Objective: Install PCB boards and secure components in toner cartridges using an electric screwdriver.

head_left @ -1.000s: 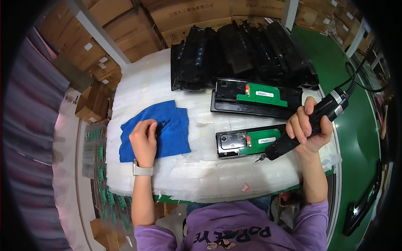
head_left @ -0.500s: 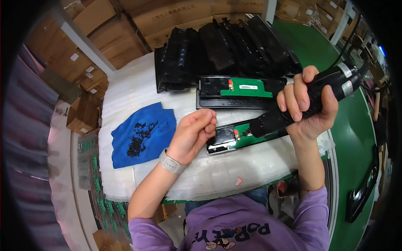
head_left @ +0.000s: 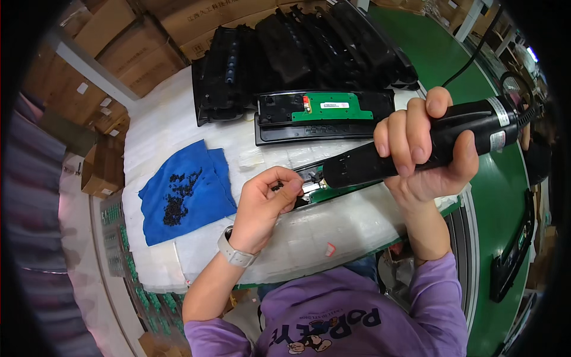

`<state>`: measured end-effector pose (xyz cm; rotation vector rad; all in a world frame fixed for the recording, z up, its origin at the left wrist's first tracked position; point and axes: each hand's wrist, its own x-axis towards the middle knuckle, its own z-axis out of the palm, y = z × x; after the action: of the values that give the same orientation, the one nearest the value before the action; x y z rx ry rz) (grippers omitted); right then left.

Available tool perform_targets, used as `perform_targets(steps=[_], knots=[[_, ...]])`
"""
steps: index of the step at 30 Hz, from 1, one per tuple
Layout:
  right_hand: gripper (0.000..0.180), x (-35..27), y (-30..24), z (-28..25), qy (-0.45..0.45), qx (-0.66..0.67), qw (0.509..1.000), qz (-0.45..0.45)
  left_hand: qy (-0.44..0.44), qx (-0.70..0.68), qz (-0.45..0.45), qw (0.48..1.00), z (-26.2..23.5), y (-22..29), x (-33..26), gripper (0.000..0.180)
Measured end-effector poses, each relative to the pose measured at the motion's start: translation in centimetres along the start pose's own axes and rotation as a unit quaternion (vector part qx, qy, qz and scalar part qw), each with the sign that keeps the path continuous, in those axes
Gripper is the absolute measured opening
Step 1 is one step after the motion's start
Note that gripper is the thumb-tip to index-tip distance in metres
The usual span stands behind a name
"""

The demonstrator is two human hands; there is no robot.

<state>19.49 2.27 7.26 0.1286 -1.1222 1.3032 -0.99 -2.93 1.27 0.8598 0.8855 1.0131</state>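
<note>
My right hand (head_left: 419, 146) is wrapped round a thick black corded electric screwdriver (head_left: 357, 166), its tip pointing left. Beneath that tip lies a long black panel with a green circuit board (head_left: 324, 195), largely covered by the tool and my hands. My left hand (head_left: 264, 205), wearing a pale wristband, is closed in a pinch at the panel's left part, close to the driver's tip; whatever its fingertips hold is too small to make out. To its left, a blue cloth (head_left: 214, 199) carries a heap of tiny black pieces, apparently screws (head_left: 175, 208).
Behind the work, another black panel with a green board (head_left: 360, 107) rests on a black housing. Several black housings (head_left: 285, 59) are piled at the back. White foam sheeting (head_left: 172, 125) covers the table. At right, a green surface (head_left: 499, 208) holds another black panel (head_left: 514, 256).
My left hand has come down to the panel beside the driver's tip. The screwdriver has shifted left in the picture, and the whole view has moved slightly.
</note>
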Motion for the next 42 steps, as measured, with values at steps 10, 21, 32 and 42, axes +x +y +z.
perform_targets(steps=[10,21,32,42], knots=[[0.039,-0.2,0.0,-0.3,0.020,0.036,0.999,0.019,-0.022,-0.005,-0.007,1.000,-0.4,-0.3,0.0,0.015],[0.039,-0.2,0.3,0.0,-0.008,0.012,0.999,0.039,-0.014,0.040,-0.015,0.999,-0.1,-0.1,-0.1,0.015],[0.034,1.0,0.6,-0.6,0.051,-0.033,0.993,0.106,0.093,0.116,0.063,0.987,-0.2,0.2,-0.1,0.024],[0.016,1.1,2.3,-0.1,0.077,-0.140,0.980,0.121,0.112,-0.068,0.082,0.988,-0.7,0.3,0.5,0.022]])
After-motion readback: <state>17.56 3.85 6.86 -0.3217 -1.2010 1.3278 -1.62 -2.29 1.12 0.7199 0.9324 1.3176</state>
